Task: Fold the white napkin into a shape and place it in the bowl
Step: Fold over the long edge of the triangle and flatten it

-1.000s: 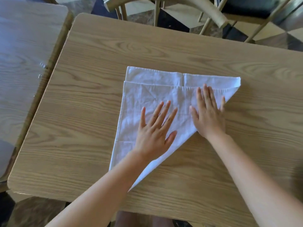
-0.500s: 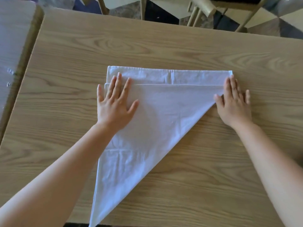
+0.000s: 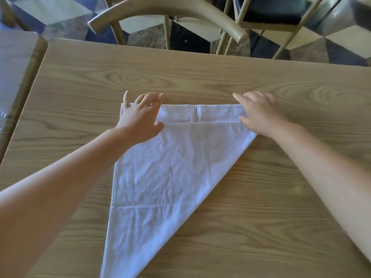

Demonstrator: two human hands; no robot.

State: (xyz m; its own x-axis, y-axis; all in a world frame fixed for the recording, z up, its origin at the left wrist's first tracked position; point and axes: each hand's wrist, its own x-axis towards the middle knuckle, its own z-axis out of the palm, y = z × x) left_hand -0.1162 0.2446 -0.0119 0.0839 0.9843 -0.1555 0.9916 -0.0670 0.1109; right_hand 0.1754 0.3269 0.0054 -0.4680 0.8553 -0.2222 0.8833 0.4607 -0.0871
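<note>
Wooden table (image 3: 200, 77) bears napkin (image 3: 170, 167); chair (image 3: 170, 15) stands behind.

Both hands (image 3: 140, 119) (image 3: 259, 115) rest on the napkin's (image 3: 170, 167) far corners.

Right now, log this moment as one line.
napkin: triangle, flat on table | left hand: far left corner | right hand: far right corner | bowl: unseen

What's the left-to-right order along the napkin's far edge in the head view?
Neighbouring table → left hand → white napkin's folded band → right hand → bare wooden table.
</note>
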